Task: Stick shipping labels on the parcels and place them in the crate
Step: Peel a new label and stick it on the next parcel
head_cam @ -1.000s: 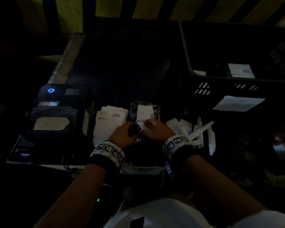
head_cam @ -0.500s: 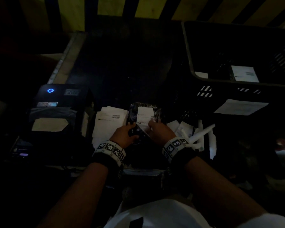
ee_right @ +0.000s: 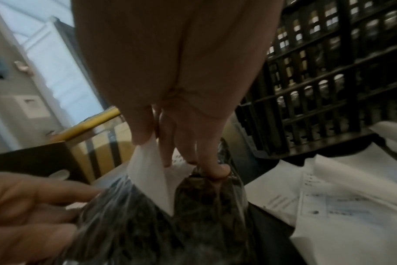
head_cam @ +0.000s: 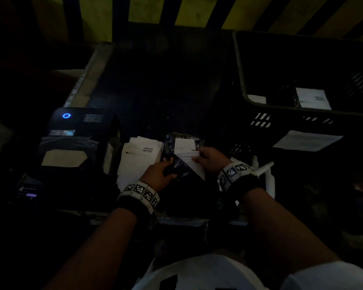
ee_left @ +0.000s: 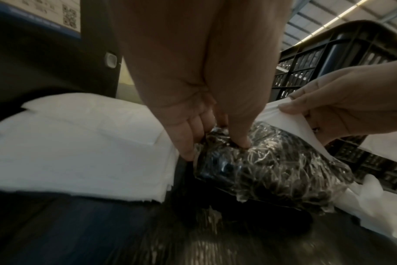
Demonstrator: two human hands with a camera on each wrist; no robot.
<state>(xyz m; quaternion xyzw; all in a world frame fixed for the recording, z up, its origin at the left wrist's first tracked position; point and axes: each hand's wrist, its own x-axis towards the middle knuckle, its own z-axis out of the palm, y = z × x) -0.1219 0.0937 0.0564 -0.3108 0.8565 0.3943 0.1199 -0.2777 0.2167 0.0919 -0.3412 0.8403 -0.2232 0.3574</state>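
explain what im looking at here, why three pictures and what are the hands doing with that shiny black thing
No machine here: these are a person's two bare hands, filmed by three cameras at one moment. The dark, wide picture comes from a camera on the head, looking down at the table. The other two come from cameras strapped to each wrist, looking along the fingers.

The left hand grips a parcel wrapped in crinkly black plastic. The right hand pinches a white label; its far part lies on the parcel, the near part is still lifted.

On the table: a label printer with a blue light, a stack of white sheets beside the parcel, and loose white paper strips on the right. The black crate at the back right already holds at least one labelled parcel.
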